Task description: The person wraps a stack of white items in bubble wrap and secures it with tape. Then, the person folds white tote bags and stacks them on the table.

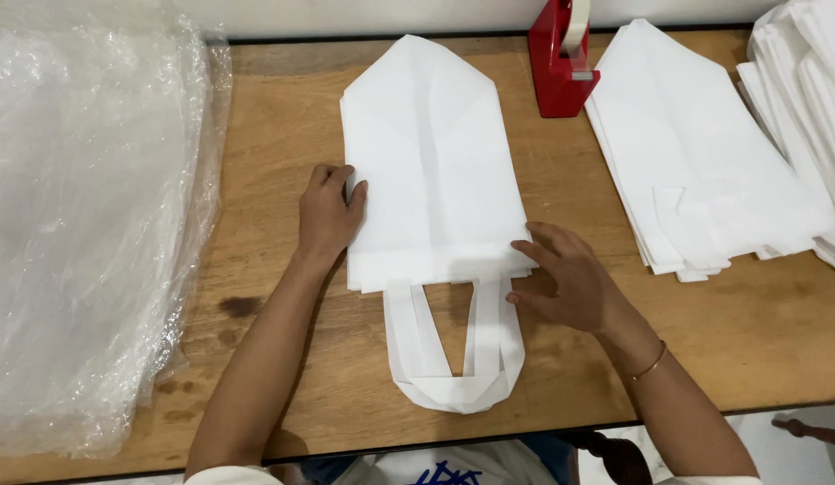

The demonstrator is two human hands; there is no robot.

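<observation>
A white fabric bag (431, 162) lies flat on the wooden table (283, 108), its folded bottom pointing away and its looped handles (453, 355) toward me. My left hand (328, 216) rests palm down on the table at the bag's left edge, fingertips touching the fabric. My right hand (566, 278) presses its spread fingers on the bag's lower right corner, by the handle's base. A thin bangle sits on my right wrist. Neither hand grips anything.
A large heap of clear plastic wrap (85, 224) covers the table's left side. A red tape dispenser (561, 58) stands at the back. A stack of flat white bags (705, 162) lies right of it, with another white pile (808, 90) at the far right.
</observation>
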